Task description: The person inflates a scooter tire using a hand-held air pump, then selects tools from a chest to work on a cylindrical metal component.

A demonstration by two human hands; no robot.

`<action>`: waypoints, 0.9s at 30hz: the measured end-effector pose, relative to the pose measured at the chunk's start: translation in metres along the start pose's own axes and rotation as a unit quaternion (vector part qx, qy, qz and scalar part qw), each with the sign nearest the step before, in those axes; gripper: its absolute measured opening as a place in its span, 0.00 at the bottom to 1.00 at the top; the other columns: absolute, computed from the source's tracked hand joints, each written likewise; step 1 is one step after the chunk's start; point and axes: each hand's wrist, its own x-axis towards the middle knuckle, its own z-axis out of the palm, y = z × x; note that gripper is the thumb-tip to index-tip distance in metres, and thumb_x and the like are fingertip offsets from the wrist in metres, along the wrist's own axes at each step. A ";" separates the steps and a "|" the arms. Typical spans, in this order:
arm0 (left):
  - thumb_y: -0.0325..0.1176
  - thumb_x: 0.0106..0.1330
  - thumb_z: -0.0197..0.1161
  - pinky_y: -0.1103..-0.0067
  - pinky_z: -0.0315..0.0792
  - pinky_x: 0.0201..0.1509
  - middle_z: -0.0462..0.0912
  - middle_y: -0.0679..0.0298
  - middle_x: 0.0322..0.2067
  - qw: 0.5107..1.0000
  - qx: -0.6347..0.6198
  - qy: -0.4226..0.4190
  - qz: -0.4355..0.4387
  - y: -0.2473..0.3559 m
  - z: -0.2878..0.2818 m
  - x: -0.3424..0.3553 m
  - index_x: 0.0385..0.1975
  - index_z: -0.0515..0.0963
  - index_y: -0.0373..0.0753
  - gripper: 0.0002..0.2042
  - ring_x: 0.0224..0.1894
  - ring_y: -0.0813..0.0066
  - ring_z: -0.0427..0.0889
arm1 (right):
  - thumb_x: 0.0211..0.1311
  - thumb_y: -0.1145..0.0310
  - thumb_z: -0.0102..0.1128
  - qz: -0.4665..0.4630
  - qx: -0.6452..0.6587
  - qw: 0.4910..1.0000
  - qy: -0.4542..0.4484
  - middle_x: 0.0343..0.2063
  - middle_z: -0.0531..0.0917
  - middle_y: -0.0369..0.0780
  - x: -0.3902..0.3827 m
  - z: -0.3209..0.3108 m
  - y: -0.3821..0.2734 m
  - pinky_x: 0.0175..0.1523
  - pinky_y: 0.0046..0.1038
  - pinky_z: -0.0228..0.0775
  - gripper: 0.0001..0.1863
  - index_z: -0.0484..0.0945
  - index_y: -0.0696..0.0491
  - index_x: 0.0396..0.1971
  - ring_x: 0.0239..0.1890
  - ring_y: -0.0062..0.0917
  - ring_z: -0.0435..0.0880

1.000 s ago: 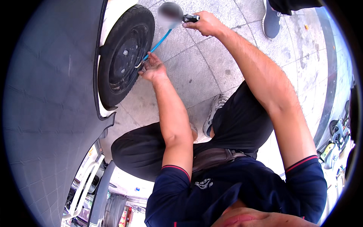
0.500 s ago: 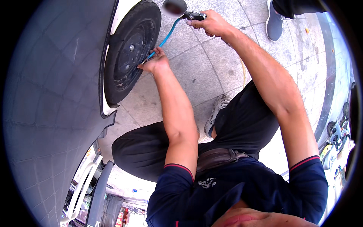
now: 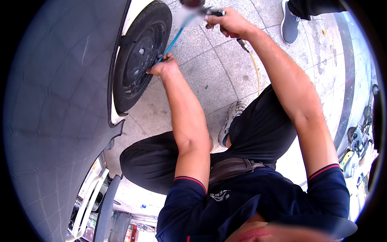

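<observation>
My left hand (image 3: 164,65) is closed around the end of a blue hose (image 3: 176,41), right against the rim of a black wheel (image 3: 141,56). Its fingers hide the hose's tip and whatever it meets there. Up near the top edge, my right hand (image 3: 231,23) grips a black tyre inflator gun (image 3: 215,12). The blue hose runs between the gun and my left hand, partly lost in a blur. A dark round gauge (image 3: 192,3) on the gun is cut by the picture's top. From below my right hand hangs a pale yellow air line (image 3: 255,66) with a metal coupling (image 3: 243,45).
A vehicle under a dark quilted cover (image 3: 60,101) fills the left side. Grey paving tiles (image 3: 197,80) lie beneath my crouched legs. Another person's shoe (image 3: 290,24) stands at the top right. Parked two-wheelers (image 3: 354,139) appear at the far right.
My right hand has tilted the inflator gun, and its gauge has shifted upward, partly out of view. The air line's coupling has come into sight. My left hand stays at the wheel.
</observation>
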 end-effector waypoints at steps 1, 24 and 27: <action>0.70 0.70 0.33 0.72 0.57 0.30 0.67 0.69 0.24 0.999 -0.004 -0.030 -0.014 0.001 0.003 -0.003 0.30 0.69 0.49 0.30 0.23 0.75 0.59 | 0.64 0.49 0.71 -0.014 0.057 0.998 0.002 0.20 0.83 0.34 0.001 -0.005 -0.002 0.16 0.21 0.59 0.19 0.85 0.53 0.31 0.13 0.13 0.71; 0.72 0.72 0.23 0.77 0.49 0.25 0.69 0.70 0.20 0.990 0.129 -0.003 0.058 -0.003 -0.016 0.004 0.26 0.63 0.51 0.33 0.17 0.76 0.50 | 0.64 0.51 0.70 0.022 -0.041 0.999 -0.023 0.22 0.84 0.32 -0.012 -0.011 -0.004 0.13 0.19 0.55 0.18 0.85 0.52 0.31 0.12 0.11 0.69; 0.72 0.73 0.23 0.78 0.49 0.24 0.69 0.70 0.20 0.980 0.184 0.012 0.071 -0.006 -0.018 -0.002 0.26 0.63 0.50 0.33 0.17 0.77 0.50 | 0.64 0.52 0.70 0.016 -0.062 0.998 -0.020 0.21 0.83 0.33 -0.009 -0.010 0.001 0.13 0.20 0.55 0.17 0.85 0.53 0.31 0.12 0.11 0.69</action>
